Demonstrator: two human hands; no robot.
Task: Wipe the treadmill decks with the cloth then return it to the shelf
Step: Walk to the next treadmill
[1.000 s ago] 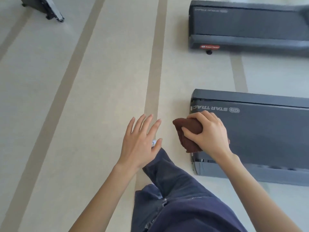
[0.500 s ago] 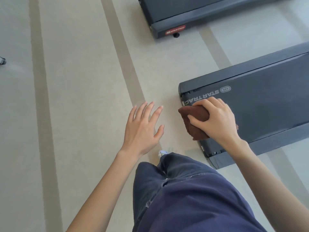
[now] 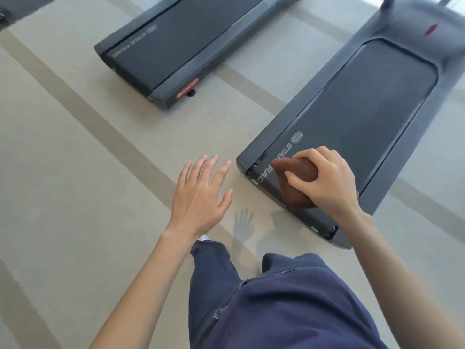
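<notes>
Still clamps right hand (image 3: 327, 182) round the brown cloth (image 3: 298, 197), pressed on the near treadmill (image 3: 364, 117) at its rear edge. Now faces along the belt. Keeps left hand (image 3: 198, 197) spread, empty, above the floor (image 3: 100, 172). Looks ready to wipe forward.

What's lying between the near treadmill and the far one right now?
Nothing loose: in the head view, only beige floor crossed by a darker stripe separates the near treadmill from the far treadmill.

You have two treadmills before you: the near treadmill (image 3: 364, 117) and the far treadmill (image 3: 176, 41). You have just one brown cloth (image 3: 298, 166). Two hands show, your left hand (image 3: 198, 197) and your right hand (image 3: 329, 182).
</notes>
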